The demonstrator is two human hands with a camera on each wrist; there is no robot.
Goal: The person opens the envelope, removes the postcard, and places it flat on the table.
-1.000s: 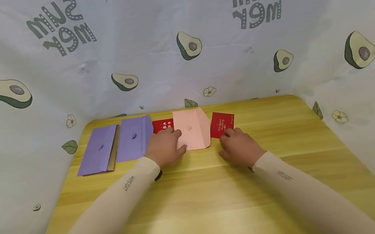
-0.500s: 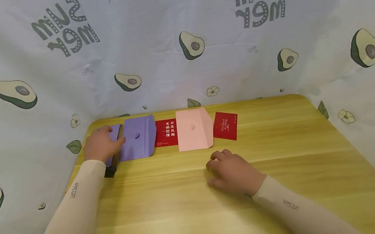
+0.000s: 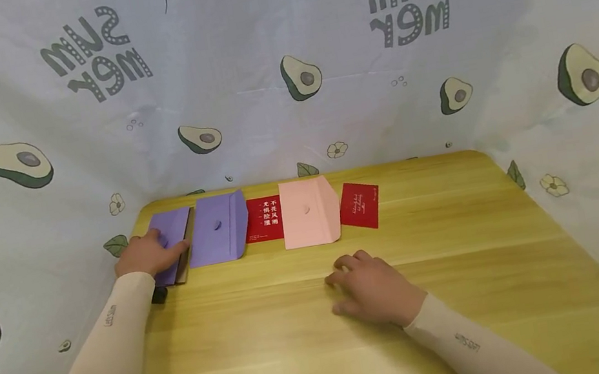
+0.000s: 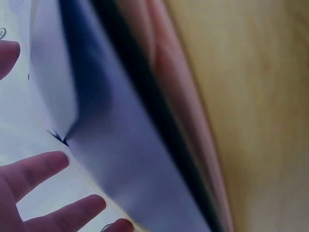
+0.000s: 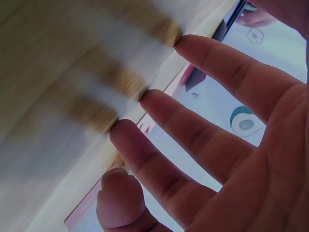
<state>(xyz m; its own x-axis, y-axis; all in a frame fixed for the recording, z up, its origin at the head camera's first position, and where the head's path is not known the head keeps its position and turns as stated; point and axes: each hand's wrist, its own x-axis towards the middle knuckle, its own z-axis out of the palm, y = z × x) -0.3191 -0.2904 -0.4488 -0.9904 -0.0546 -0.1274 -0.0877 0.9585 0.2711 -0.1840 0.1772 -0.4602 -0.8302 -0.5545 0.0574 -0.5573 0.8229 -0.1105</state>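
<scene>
My left hand (image 3: 142,254) is over the leftmost purple envelope (image 3: 181,222), which lies on a stack at the table's back left. In the left wrist view its fingers are spread beside the edge of the purple envelope (image 4: 130,159), with a pink layer (image 4: 193,116) showing underneath. Whether the fingertips touch it is hard to tell. My right hand (image 3: 377,289) hovers or rests low over the wooden table, in front of the pink envelope (image 3: 308,228). Its fingers are relaxed and hold nothing in the right wrist view, where the palm (image 5: 260,179) shows.
Rightward from the stack run a second purple envelope (image 3: 213,233), a red card (image 3: 266,228) with white characters, the pink envelope, and a tilted red card (image 3: 360,205). Behind the wooden table (image 3: 280,360) hangs an avocado-print cloth (image 3: 238,59).
My left hand has gone from between the first red card and the pink envelope to the leftmost stack. My right hand has left the tilted red card and drawn back toward the front.
</scene>
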